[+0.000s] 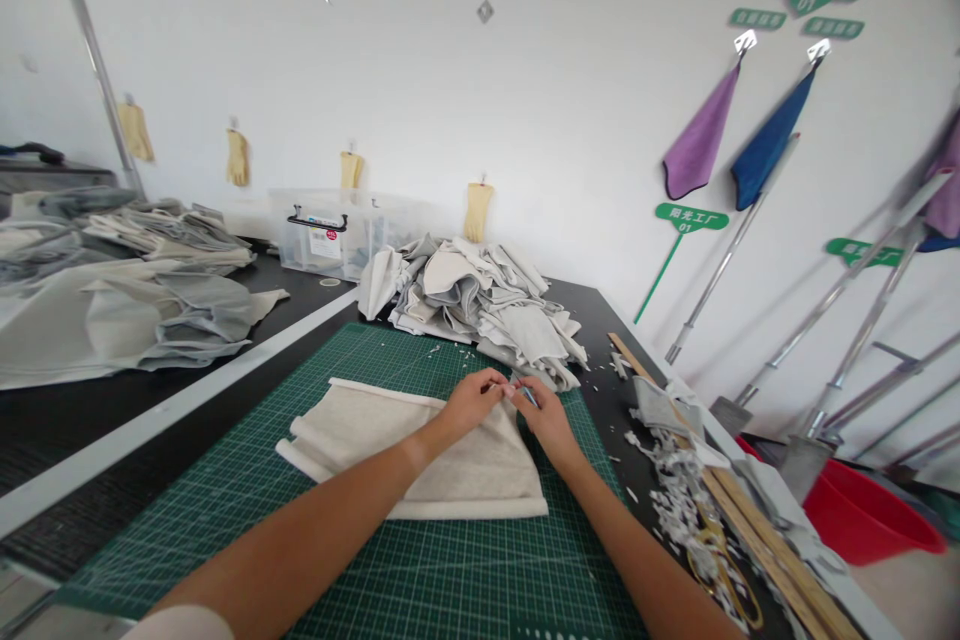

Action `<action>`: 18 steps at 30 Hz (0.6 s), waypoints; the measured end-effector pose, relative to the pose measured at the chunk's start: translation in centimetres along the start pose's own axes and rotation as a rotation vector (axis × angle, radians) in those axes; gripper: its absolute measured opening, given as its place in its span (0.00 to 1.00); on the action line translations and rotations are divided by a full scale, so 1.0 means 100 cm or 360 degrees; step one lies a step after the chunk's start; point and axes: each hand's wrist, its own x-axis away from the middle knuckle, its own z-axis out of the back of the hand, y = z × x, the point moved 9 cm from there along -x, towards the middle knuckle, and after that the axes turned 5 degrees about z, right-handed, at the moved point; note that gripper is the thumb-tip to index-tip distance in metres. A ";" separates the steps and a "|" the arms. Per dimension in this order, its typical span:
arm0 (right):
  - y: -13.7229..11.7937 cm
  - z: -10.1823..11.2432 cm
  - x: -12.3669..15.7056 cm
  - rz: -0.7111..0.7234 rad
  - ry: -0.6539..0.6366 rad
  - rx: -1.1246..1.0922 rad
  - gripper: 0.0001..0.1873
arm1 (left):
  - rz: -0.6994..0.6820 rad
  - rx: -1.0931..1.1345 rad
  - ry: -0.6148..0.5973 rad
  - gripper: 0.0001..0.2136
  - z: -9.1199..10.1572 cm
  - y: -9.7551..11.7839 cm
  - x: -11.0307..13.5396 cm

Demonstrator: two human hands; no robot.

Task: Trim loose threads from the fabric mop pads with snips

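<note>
A beige cloth piece [457, 465] with rolled or hemmed long edges lies on a green cutting mat [360, 570]. My left hand [476, 398] is closed, pinching the cloth at its far right corner. Right beside it, my right hand [546, 417] is closed round a small slim blue tool [530, 397], its kind too small to make out. The fingertips of both hands meet at the cloth's corner and hide what lies between them. Just beyond my hands rises a heap of grey and beige cloth pieces [480, 295].
More cloth [142, 310] is piled at the left. A clear plastic box [319, 240] stands by the wall. Along the right edge lie wooden strips [750, 520], fabric scraps [675, 480] and gold-handled scissors [716, 560]. A red basin [862, 510] sits beyond the table.
</note>
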 end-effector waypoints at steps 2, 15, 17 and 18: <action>0.001 -0.003 -0.002 -0.0008 -0.0037 -0.0007 0.21 | -0.0002 -0.0018 -0.0004 0.10 0.000 0.003 0.002; -0.004 0.048 -0.020 -0.0124 0.0226 0.0144 0.23 | -0.0121 -0.1060 0.0171 0.11 0.027 0.063 0.017; -0.016 0.068 -0.025 -0.0113 0.0337 0.0192 0.24 | -0.0120 -0.1267 0.0249 0.10 0.039 0.079 0.017; -0.023 0.078 -0.027 -0.0099 0.0396 0.0209 0.25 | -0.0111 -0.1348 0.0297 0.10 0.047 0.086 0.017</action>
